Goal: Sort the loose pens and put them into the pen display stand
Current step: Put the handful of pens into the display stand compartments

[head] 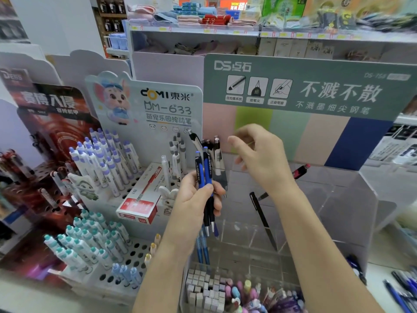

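My left hand [198, 195] grips a bunch of loose pens [206, 170]: two blue ones in front, black and white ones behind, tips pointing down. My right hand [259, 154] hovers just right of the bunch with fingers loosely curled and nothing in it. Below both hands is the clear acrylic pen display stand [338, 199] with a green and striped backboard. Inside it lie a black pen [262, 219] and a red-and-black pen [301, 171]. Two blue pens [203, 249] stand in a front compartment under my left hand.
A white pegboard stand [140, 249] at left holds several white pens with purple, teal and blue caps. A red-and-white pen box [140, 199] lies on it. Erasers and pastel items [209, 292] fill front bins. More blue pens [401, 288] lie at far right.
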`<state>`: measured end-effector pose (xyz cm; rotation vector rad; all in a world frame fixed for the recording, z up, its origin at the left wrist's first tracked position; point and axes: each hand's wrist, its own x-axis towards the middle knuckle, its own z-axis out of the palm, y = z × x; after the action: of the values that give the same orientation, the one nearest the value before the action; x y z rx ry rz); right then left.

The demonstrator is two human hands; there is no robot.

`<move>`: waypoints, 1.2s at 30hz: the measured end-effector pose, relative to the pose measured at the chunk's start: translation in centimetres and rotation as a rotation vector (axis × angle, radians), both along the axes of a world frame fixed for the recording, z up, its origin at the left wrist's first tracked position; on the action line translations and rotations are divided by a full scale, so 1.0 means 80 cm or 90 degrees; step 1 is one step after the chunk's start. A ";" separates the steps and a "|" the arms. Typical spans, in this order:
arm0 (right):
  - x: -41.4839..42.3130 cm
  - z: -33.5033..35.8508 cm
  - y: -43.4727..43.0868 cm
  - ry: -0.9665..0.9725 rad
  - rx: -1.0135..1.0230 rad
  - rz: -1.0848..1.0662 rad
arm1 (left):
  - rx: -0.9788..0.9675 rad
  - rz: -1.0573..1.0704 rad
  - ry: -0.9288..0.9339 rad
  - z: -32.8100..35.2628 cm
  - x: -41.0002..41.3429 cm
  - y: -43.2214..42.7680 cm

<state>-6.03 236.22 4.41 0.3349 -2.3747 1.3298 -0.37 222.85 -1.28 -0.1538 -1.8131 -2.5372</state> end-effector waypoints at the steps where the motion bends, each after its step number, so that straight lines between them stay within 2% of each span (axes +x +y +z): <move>1: 0.009 0.001 0.004 -0.035 -0.012 0.046 | -0.016 -0.010 0.001 0.001 0.000 0.004; 4: 0.027 0.001 0.008 -0.163 -0.016 0.191 | -0.058 -0.045 0.007 0.004 -0.003 0.020; 11: 0.013 0.000 0.017 -0.292 -0.150 0.248 | -0.155 -0.075 -0.003 0.020 -0.010 0.032; 14: 0.006 0.009 0.019 -0.209 -0.214 0.196 | -0.205 -0.051 0.010 0.022 -0.010 0.028; 17: -0.006 0.025 0.039 -0.013 -0.238 0.020 | -0.400 0.176 0.131 0.023 -0.008 0.017; 20: -0.011 0.031 0.045 0.113 -0.162 -0.064 | -0.531 0.371 0.201 0.037 -0.022 0.011; 23: -0.016 0.022 0.029 0.141 0.030 -0.111 | -0.678 0.376 0.139 0.048 -0.054 0.018; 25: -0.021 0.012 0.018 0.096 0.144 -0.134 | -0.719 0.354 0.129 0.047 -0.072 0.024; 31: -0.030 -0.020 0.001 -0.084 0.304 -0.166 | -0.720 0.365 0.208 0.021 -0.094 0.029; 36: -0.029 -0.018 -0.003 -0.107 0.320 -0.183 | -0.664 0.342 0.236 0.032 -0.108 0.016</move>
<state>-8.32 235.96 2.94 0.0106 -2.7519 0.6454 -9.02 224.17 1.27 -0.1057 -2.3545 -0.9836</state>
